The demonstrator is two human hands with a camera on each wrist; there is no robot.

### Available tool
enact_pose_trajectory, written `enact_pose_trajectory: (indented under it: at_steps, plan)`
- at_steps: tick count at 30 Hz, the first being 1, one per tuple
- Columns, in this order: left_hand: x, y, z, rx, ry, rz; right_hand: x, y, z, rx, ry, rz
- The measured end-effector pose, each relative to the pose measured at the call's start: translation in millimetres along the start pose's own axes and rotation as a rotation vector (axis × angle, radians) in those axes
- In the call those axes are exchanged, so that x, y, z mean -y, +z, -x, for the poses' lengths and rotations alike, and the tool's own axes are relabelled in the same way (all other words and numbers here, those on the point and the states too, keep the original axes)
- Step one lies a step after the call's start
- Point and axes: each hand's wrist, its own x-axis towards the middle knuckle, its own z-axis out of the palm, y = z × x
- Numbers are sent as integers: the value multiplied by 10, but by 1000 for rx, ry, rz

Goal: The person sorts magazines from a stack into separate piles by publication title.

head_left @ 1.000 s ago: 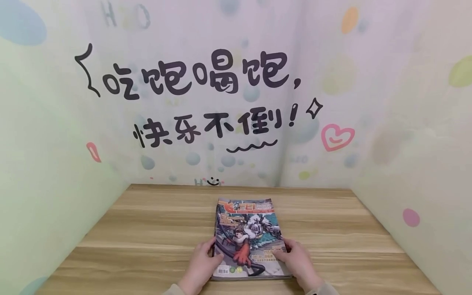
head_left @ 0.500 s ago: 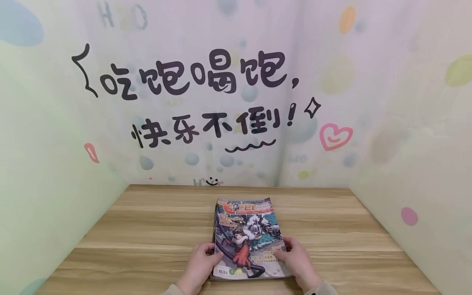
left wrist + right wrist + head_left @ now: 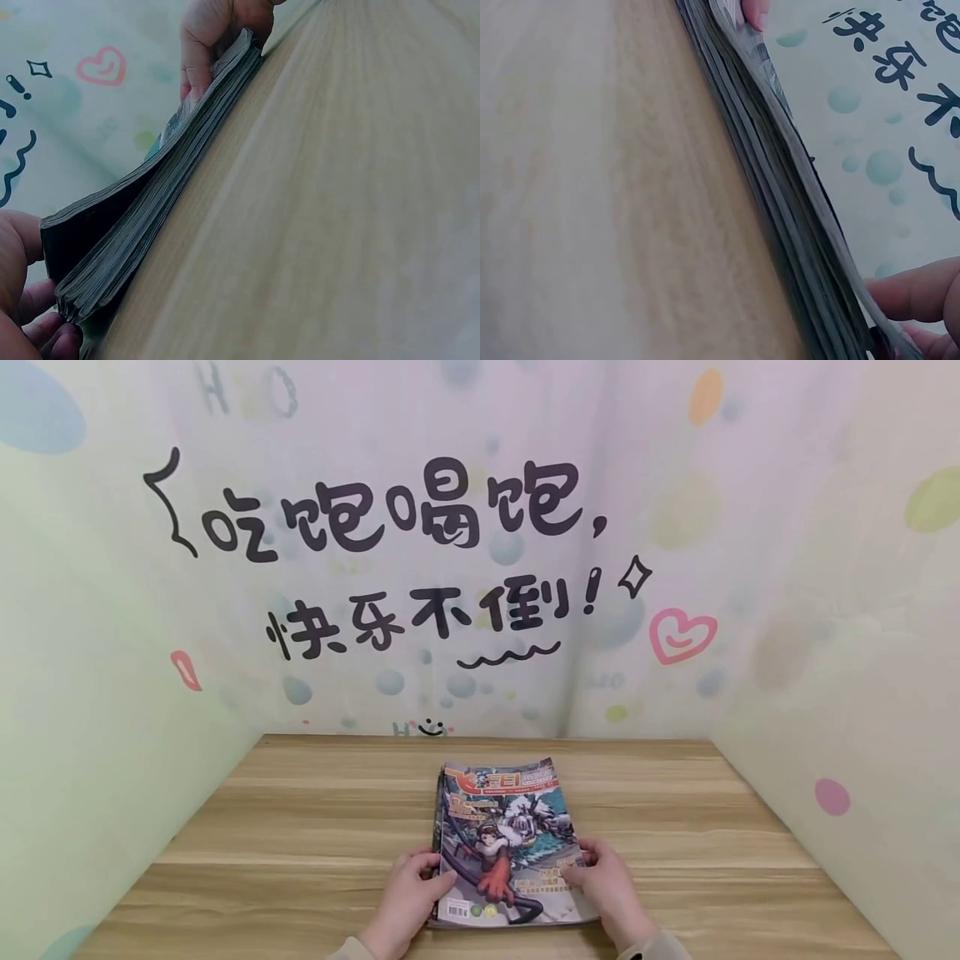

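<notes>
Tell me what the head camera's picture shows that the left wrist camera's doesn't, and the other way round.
Only the head view shows nearly the whole front cover of the top magazine, most of the black wall writing, and the little smiley face below it.

Only the left wrist view shows the dark gap under the top magazine, wide beside the left hand, with the stacked edges of the pile below.

Both show the two hands gripping the magazines, including the right hand, plus the wooden table and the pink heart.
</notes>
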Motion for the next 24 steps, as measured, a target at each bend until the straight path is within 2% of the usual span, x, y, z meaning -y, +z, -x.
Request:
enact_pose_trajectory:
  at_steps: [9,17,24]
  plan:
    - [-13,-3,-16,-5,-33,27,104,-12,39,-15,-77,75]
    - [-6,-1,-9,-31,-18,14,86,-54,20,51,-4,-86]
    - [-8,6,-3,-38,-13,4,11,-70,-23,87,24,-165]
